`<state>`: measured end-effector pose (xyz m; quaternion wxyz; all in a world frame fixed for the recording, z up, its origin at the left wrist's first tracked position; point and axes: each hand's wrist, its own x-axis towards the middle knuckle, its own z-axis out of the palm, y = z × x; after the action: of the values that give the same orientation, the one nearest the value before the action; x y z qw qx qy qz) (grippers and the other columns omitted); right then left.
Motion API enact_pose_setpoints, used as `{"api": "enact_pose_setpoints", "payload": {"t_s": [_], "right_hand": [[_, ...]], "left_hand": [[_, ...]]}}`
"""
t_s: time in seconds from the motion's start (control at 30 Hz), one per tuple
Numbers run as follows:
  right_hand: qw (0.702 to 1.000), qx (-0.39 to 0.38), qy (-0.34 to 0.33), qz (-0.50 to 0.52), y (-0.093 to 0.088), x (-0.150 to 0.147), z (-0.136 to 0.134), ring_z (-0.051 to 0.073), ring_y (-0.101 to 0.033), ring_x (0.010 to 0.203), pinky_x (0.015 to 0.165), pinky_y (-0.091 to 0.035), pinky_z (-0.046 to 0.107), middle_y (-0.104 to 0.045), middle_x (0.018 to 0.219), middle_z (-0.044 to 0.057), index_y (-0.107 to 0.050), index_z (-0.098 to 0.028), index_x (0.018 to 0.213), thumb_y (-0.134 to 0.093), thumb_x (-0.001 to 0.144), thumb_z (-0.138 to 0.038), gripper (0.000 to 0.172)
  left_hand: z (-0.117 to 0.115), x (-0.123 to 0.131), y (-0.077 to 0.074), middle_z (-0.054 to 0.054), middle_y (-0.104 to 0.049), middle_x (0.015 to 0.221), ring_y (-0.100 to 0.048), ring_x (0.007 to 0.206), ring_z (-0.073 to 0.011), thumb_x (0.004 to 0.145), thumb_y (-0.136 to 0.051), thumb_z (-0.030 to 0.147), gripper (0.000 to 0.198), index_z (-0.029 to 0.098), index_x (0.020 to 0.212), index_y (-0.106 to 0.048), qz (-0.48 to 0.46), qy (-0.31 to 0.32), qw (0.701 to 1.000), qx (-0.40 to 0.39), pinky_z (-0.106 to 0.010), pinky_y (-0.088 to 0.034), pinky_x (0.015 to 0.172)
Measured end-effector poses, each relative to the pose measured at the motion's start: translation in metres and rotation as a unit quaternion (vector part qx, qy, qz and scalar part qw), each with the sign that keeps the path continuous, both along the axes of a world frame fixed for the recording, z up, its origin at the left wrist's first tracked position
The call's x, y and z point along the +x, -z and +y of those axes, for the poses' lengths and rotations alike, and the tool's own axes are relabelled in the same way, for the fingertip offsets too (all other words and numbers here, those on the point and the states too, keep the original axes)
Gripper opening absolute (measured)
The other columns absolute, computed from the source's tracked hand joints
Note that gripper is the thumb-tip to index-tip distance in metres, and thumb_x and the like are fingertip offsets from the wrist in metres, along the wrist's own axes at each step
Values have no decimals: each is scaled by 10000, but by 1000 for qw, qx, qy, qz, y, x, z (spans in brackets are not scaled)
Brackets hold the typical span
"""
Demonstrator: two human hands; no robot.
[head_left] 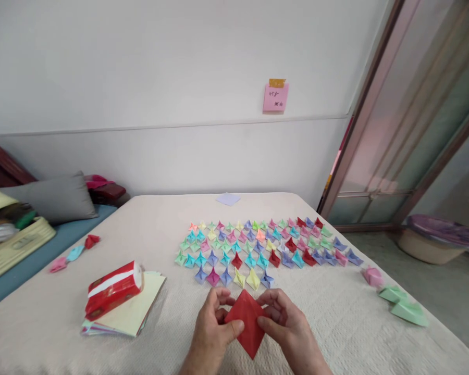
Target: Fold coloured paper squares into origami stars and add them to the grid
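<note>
A red paper square, turned like a diamond, is held low in the middle of the view. My left hand pinches its left corner, thumb on top. My right hand pinches its right corner the same way. Both hands hover just above the cream bedspread. Just beyond them lie several rows of small folded paper shapes in many colours.
A stack of coloured paper sheets with a red packet on top lies to the left. Folded green pieces and a pink one sit near the right edge. A lilac sheet lies at the far edge. A grey pillow is at left.
</note>
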<state>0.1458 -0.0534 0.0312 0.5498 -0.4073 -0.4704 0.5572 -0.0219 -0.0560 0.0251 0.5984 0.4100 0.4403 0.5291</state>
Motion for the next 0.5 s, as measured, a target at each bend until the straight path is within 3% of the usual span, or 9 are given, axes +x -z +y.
{"api": "enact_pose_setpoints", "payload": {"t_s": [0.07,0.17,0.23,0.4,0.5], "right_hand": [[1000,4,18,19,1,-1,0,174,-633,655,588,-491,269,-650,746,12,-595,-195,835,-733,604,-171,270],[998,-17,47,25,2,-3,0,182,-641,696,636,-504,279,-662,742,19,-611,-191,861,-745,594,-144,302],[997,-32,57,29,3,-4,0,166,-629,692,643,-494,265,-661,737,9,-613,-189,864,-738,597,-124,302],[998,-63,-15,24,10,-4,1,122,-558,540,493,-400,217,-627,617,-35,-597,-187,926,-692,624,-124,323],[995,-88,-52,8,17,-5,2,104,-503,445,435,-342,211,-575,520,-63,-598,-173,930,-674,621,-142,319]], "left_hand": [[-1,0,0,-21,-661,870,-595,646,-133,566,-777,196,525,191,1045,-561,-29,24,999,-37,-210,-412,548],[-4,1,1,-58,-682,849,-610,683,-152,612,-761,214,382,140,970,-651,-85,80,986,-121,-218,-408,573],[-6,4,2,-76,-691,811,-622,708,-178,594,-781,223,353,114,917,-690,-111,86,978,-158,-246,-430,618],[-7,9,-3,-84,-692,668,-621,636,-189,598,-789,227,237,82,770,-718,-121,64,983,-126,-283,-448,625],[-8,8,-12,-94,-703,659,-626,610,-191,652,-761,253,234,75,799,-725,-122,77,985,-94,-288,-445,619]]}}
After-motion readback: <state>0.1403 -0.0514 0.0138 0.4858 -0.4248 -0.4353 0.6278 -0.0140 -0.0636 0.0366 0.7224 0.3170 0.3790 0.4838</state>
